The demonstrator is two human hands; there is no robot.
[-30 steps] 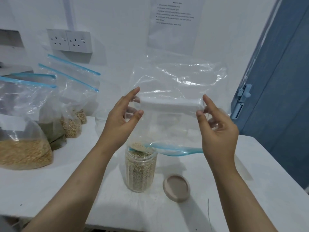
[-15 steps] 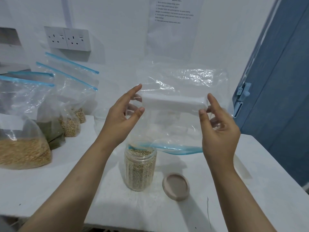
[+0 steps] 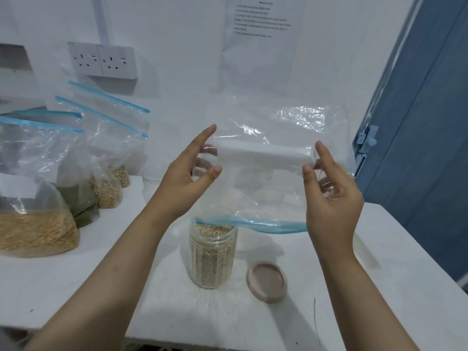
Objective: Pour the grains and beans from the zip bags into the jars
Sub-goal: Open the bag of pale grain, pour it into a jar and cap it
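With the pour into this jar judged to be done, and read from left to right: four zip bags waiting at the desk's left end, the nearest full bag (image 3: 35,198) heavy with pale grain, a second (image 3: 76,193) with dark green contents, a third (image 3: 106,173) and a fourth (image 3: 121,153) with round pale beans, all four standing upright with blue zip strips on top. Then the left hand (image 3: 187,178), fingers mostly straight and spread, thumb apart, touching the left edge of the upturned empty bag (image 3: 273,173) rather than gripping it, so far as can be told. Below that, one clear jar (image 3: 214,254) on the white desk (image 3: 76,287), filled with small grains almost to the rim, directly under the left end of the bag's blue zip mouth. Just beside the jar to the right, one round lid (image 3: 267,281) lying flat, apart from the glass. Further right, the right hand (image 3: 331,198), palm up, fingers loosely curled behind the plastic and thumb raised along the bag's right edge; whether pinching or merely supporting cannot be told. Nothing visibly left inside the bag. Next move, as a judgement: set the empty bag aside, cap the jar, fetch a full bag, with a second jar needed, none in view. Count: five bags, one jar, one lid, two hands.
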